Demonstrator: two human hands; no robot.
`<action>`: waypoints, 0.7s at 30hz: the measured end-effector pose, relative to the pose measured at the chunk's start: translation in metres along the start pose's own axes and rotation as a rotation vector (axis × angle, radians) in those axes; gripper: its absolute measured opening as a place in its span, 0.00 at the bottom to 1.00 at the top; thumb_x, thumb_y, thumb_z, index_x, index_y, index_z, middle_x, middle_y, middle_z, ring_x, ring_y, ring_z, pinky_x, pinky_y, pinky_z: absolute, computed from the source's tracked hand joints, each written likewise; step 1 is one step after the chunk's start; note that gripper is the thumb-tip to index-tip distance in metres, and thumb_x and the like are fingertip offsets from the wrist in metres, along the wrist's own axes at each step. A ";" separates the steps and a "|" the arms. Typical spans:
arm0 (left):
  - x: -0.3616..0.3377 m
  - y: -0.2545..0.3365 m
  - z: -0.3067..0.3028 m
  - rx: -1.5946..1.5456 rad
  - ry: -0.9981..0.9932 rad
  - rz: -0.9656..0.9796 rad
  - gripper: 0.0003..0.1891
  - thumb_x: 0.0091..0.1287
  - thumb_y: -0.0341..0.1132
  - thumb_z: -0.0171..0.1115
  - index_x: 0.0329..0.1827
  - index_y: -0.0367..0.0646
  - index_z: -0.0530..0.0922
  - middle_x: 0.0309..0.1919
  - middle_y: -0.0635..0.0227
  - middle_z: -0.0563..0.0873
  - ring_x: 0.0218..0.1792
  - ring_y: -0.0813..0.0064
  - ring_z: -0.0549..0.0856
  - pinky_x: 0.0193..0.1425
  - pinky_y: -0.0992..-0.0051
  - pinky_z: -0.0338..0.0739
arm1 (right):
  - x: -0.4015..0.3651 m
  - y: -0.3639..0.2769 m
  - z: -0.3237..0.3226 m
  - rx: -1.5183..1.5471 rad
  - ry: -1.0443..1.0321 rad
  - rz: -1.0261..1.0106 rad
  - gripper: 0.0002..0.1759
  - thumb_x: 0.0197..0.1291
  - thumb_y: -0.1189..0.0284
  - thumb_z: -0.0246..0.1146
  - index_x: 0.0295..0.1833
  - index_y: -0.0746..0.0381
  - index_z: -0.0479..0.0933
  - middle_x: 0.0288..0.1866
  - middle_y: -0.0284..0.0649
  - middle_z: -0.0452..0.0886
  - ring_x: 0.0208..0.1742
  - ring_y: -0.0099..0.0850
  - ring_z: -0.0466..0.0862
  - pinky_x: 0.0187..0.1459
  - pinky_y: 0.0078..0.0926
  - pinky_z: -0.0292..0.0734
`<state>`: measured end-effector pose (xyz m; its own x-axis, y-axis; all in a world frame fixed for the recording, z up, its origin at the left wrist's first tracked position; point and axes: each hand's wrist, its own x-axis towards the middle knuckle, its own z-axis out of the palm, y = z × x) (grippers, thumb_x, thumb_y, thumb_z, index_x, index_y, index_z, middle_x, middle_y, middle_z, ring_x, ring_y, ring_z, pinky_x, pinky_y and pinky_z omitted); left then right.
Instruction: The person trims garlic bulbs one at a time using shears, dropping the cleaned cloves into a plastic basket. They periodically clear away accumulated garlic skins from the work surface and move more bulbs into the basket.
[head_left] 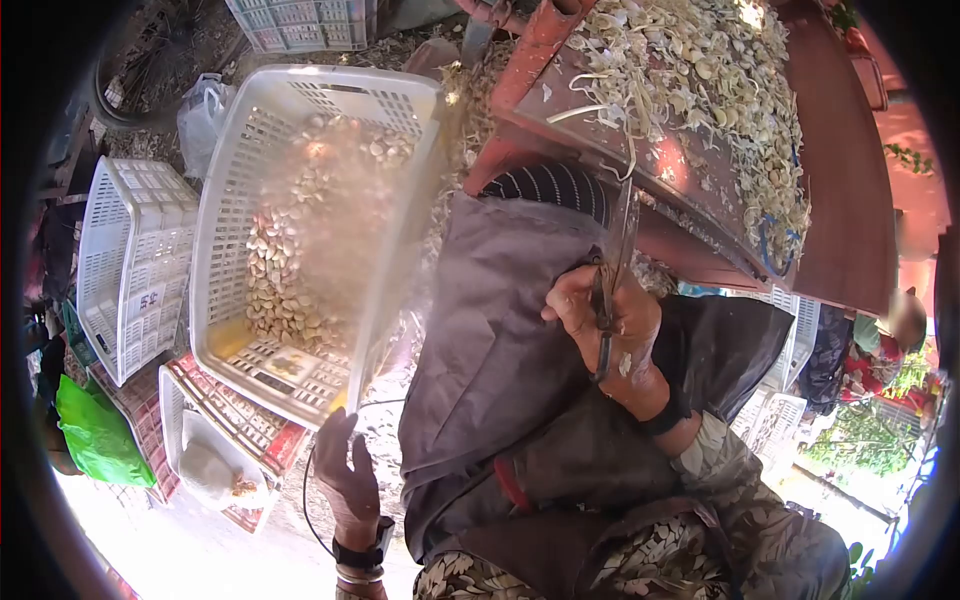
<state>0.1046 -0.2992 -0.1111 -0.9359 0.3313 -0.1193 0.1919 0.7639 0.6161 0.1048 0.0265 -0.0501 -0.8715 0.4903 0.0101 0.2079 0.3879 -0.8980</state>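
My right hand (612, 325) is closed around the dark handles of a pair of shears (620, 235), whose blades point up toward the table edge. It is above the dark apron (500, 300) over my lap. My left hand (347, 468), fingers apart and holding nothing, is at the near corner of a large white crate (222, 240). Pale garlic bulbs or cloves (275, 270) lie in that crate, partly hidden by a blurred haze. A reddish table (690, 205) at the upper right bears a heap of garlic and cut stalks (700, 70).
Another white crate (135, 260) stands at the left, with a green bag (100, 430) below it. A crate holding a white bag (208, 472) is at the lower left. A clear plastic bag (203, 120) and a wheel (150, 70) are behind. A person (885, 345) is at the far right.
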 end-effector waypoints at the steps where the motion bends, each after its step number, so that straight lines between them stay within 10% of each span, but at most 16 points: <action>1: 0.018 -0.005 0.001 -0.204 0.058 -0.091 0.14 0.67 0.27 0.54 0.53 0.32 0.78 0.55 0.52 0.80 0.50 0.59 0.83 0.54 0.67 0.78 | 0.005 -0.002 0.002 -0.012 0.005 -0.019 0.09 0.54 0.83 0.69 0.37 0.66 0.75 0.30 0.36 0.81 0.30 0.18 0.80 0.33 0.17 0.78; 7: 0.142 -0.188 0.065 -0.352 0.196 -0.280 0.31 0.68 0.34 0.57 0.74 0.42 0.60 0.71 0.50 0.64 0.67 0.56 0.70 0.66 0.62 0.70 | 0.008 0.009 0.007 -0.077 -0.037 -0.108 0.11 0.52 0.79 0.73 0.35 0.65 0.76 0.26 0.32 0.78 0.26 0.17 0.79 0.29 0.15 0.75; 10: 0.189 -0.202 0.053 -0.887 0.113 -0.900 0.40 0.61 0.38 0.67 0.77 0.54 0.57 0.76 0.54 0.53 0.73 0.57 0.61 0.72 0.55 0.61 | 0.006 0.002 0.006 0.332 -0.049 0.205 0.09 0.52 0.79 0.72 0.33 0.63 0.77 0.27 0.31 0.79 0.26 0.18 0.79 0.27 0.15 0.73; 12: 0.200 -0.267 0.065 0.000 -0.154 -0.462 0.44 0.60 0.40 0.69 0.78 0.56 0.52 0.76 0.54 0.54 0.73 0.58 0.61 0.70 0.55 0.62 | 0.011 0.000 0.006 0.220 -0.046 0.127 0.05 0.56 0.76 0.65 0.32 0.65 0.75 0.25 0.36 0.79 0.24 0.22 0.80 0.26 0.19 0.75; 15: 0.239 -0.347 0.116 -0.121 -0.140 -0.423 0.49 0.57 0.41 0.71 0.79 0.60 0.48 0.74 0.51 0.57 0.72 0.59 0.62 0.67 0.60 0.66 | 0.017 0.002 0.009 0.128 -0.061 0.092 0.10 0.60 0.70 0.59 0.32 0.67 0.73 0.22 0.41 0.79 0.23 0.28 0.81 0.26 0.22 0.76; 18: 0.298 -0.305 0.156 -1.033 0.156 -0.672 0.48 0.56 0.38 0.71 0.78 0.62 0.51 0.74 0.46 0.54 0.74 0.54 0.58 0.68 0.59 0.63 | 0.015 0.005 0.012 0.241 -0.052 0.118 0.14 0.63 0.66 0.58 0.32 0.68 0.74 0.22 0.43 0.80 0.24 0.30 0.82 0.27 0.24 0.78; 21: 0.311 -0.336 0.189 -0.564 0.127 -0.392 0.44 0.58 0.36 0.68 0.77 0.63 0.54 0.74 0.41 0.49 0.75 0.46 0.54 0.70 0.54 0.60 | 0.017 0.010 0.005 0.339 -0.162 0.195 0.13 0.62 0.67 0.61 0.33 0.68 0.75 0.25 0.45 0.81 0.26 0.33 0.84 0.30 0.25 0.80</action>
<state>-0.1950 -0.3484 -0.5023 -0.9388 -0.0036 -0.3446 -0.3173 0.3988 0.8604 0.0894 0.0345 -0.0610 -0.8945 0.3893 -0.2197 0.2416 0.0075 -0.9703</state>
